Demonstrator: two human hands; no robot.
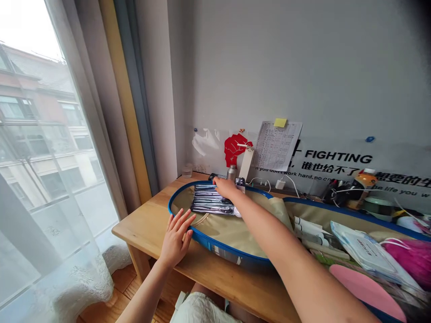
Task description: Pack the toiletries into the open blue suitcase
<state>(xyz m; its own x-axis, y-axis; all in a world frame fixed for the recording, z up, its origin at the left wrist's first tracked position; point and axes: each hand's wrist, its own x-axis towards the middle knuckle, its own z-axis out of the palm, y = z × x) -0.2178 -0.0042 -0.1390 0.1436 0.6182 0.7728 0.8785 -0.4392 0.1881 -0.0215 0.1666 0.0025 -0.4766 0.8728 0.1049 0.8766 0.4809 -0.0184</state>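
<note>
A large oval fabric organizer (235, 233) with a beige inside and a blue rim lies on the wooden desk. In its left section is a clear pack of slim dark sticks (210, 199), perhaps pens or brushes, laid side by side. My right hand (227, 188) reaches across the section and is closed over the far right part of this pack, thumb and fingers by its upper edge. On the near left blue rim rests my left hand (178, 233), fingers spread out over the edge and nothing held.
In the right section are white tubes (311, 231), a packet of wipes (367, 251), a pink oval piece (367, 289) and a magenta bundle (409, 260). Behind stand a metal bottle (231, 172), a white lamp (246, 163), a clear cup (186, 171) and an orange drink bottle (362, 188).
</note>
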